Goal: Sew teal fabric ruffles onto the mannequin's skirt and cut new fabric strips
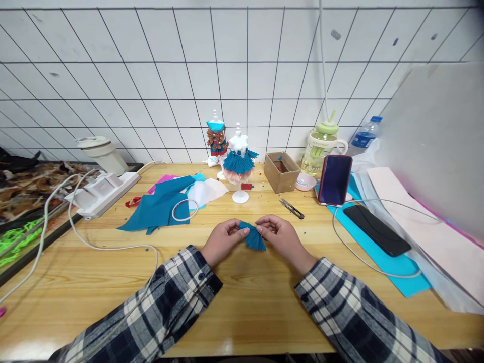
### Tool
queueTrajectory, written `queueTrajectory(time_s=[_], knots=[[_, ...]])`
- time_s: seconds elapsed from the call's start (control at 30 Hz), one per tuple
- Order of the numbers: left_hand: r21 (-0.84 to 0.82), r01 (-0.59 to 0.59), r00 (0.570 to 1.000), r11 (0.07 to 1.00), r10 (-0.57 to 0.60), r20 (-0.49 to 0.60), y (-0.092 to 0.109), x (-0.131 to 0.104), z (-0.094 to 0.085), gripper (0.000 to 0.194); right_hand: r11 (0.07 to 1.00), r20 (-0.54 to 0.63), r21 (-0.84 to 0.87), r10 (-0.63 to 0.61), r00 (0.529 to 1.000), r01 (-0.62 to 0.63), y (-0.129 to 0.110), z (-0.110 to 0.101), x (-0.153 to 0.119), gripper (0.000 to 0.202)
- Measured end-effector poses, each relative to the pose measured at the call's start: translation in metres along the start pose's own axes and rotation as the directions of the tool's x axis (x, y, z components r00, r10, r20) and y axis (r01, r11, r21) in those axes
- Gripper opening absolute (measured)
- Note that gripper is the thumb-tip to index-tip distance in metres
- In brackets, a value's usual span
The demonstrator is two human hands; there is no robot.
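Note:
Between my two hands is a small fan-shaped piece of pleated teal crepe paper (254, 239), held just above the table. My left hand (226, 239) pinches its left upper edge between thumb and fingers. At the other upper corner, my right hand (280, 236) pinches it the same way. Behind them stands a small white dress form (239, 143) wearing a teal ruffled skirt (239, 164) over a pink layer. Another dress form (216, 138), dressed in teal, brown and red, is farther back.
Thread snips (292, 208) lie right of centre, before a cardboard box (282, 173). Teal sheets (162, 204) and a white ring of cable (185, 210) are on the left, near a power strip (104, 194). A phone (335, 179) stands at the right, by a black case (376, 229).

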State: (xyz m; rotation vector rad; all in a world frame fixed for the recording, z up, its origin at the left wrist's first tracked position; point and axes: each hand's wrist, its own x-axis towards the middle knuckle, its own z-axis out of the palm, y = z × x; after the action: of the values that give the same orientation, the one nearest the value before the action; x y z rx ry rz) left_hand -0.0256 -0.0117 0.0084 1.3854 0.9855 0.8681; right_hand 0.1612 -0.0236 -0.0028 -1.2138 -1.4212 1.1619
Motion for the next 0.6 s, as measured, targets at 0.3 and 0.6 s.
queueTrajectory(time_s=[0.3, 0.6], knots=[[-0.384, 0.164, 0.985, 0.909, -0.129, 0.117, 0.004, -0.003, -0.004, 0.025, 0.972, 0.017, 0.234, -0.041, 0.999, 0.036, -0.009, -0.006, -0.006, 0.045], [-0.457, 0.488, 0.862, 0.744, -0.327, 0.388, -0.002, -0.005, -0.005, 0.021, 0.966, 0.178, 0.057, -0.260, 0.949, 0.253, -0.015, -0.002, -0.008, 0.016]])
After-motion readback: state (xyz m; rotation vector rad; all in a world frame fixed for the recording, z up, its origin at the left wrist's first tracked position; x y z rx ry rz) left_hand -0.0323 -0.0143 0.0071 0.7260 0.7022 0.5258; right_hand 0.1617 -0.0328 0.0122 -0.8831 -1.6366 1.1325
